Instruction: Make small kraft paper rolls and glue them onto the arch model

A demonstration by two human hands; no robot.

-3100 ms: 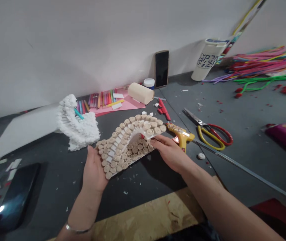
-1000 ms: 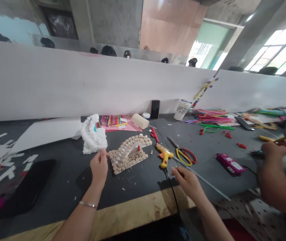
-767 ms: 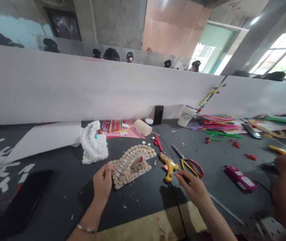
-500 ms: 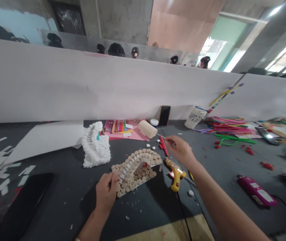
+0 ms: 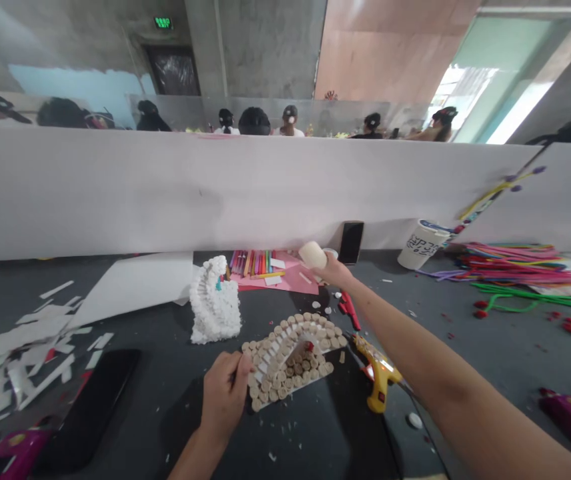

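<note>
My left hand point(image 5: 226, 390) grips the left end of a small arched bridge model point(image 5: 293, 383), its thumb on the edge. Round beige discs cover the model, and white steps run over its arch. Farther back, my right hand point(image 5: 334, 270) is closed around a beige cylinder point(image 5: 311, 255), which is tilted; some fingers are hidden behind it. Beneath my right forearm lies a red-handled tool point(image 5: 348, 311). A yellow glue gun point(image 5: 378, 373) rests to the right of the bridge, its nozzle close to the model's right end.
A white bumpy model point(image 5: 215, 303) stands left of the bridge. Behind it, coloured pens point(image 5: 253, 263) lie on pink paper. A phone point(image 5: 351, 243) leans on the white partition near a patterned cup point(image 5: 423, 245). Paper scraps point(image 5: 20, 360) and a black phone point(image 5: 90, 407) are at left.
My right hand has moved back and left from near the red-handled tool and taken hold of the beige cylinder, now tilted up. My left hand stays on the bridge; the view has shifted.
</note>
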